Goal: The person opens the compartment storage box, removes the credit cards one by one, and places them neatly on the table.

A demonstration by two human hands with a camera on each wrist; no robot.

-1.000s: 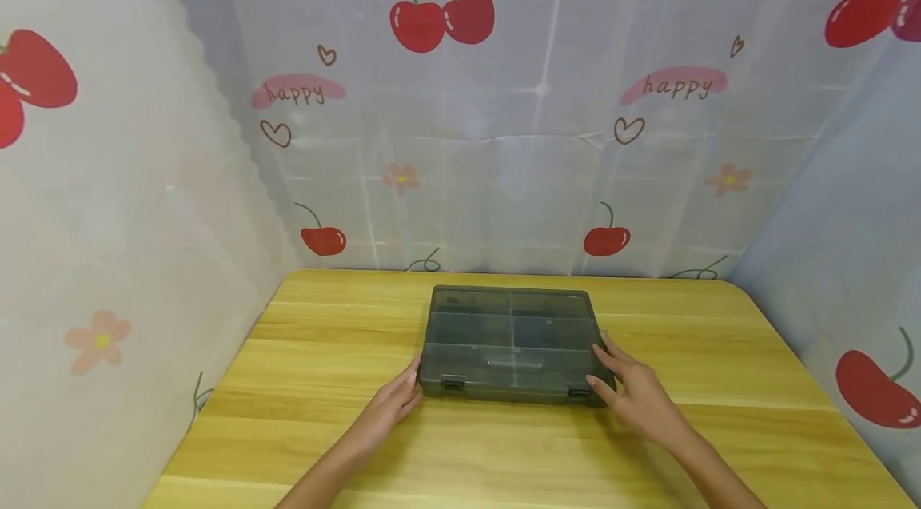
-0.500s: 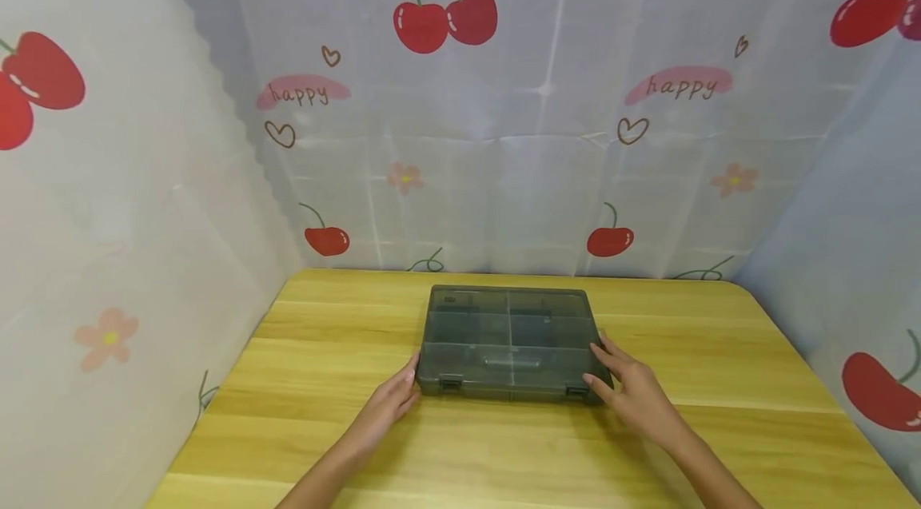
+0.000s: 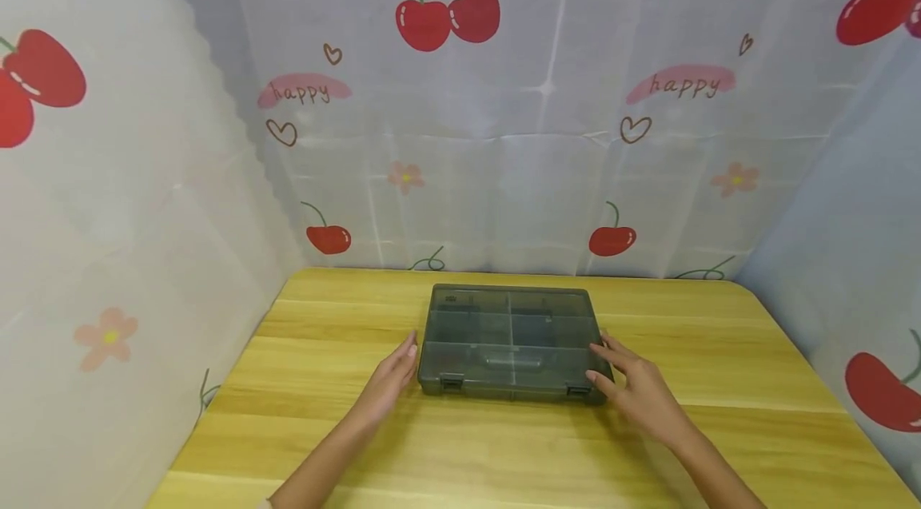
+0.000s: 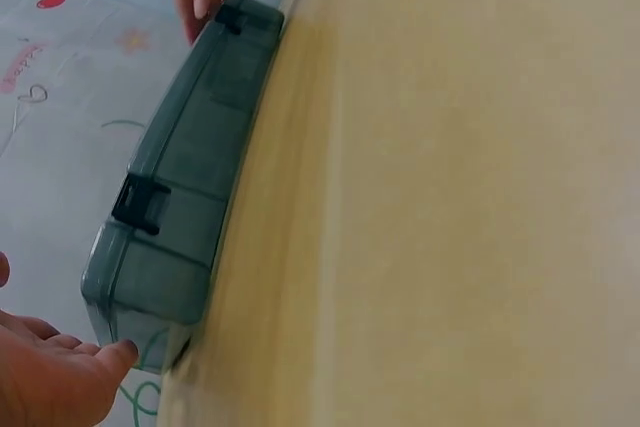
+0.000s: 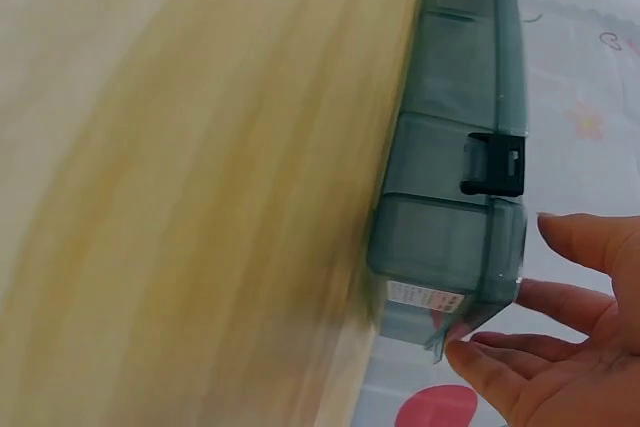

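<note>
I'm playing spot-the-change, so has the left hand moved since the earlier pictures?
Yes. In the head view, the left hand has moved slightly forward, closer to the table's back edge.

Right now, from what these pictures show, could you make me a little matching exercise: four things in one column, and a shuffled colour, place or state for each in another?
Things:
1. Storage box
2. Latches
3. Label
4. Table

Descriptions:
A. White, on the right end
B. Yellowish, with a wood grain
C. See-through grey-green, lid closed
D. Black, along the near side

Right pairs: 1-C, 2-D, 3-A, 4-B.
</note>
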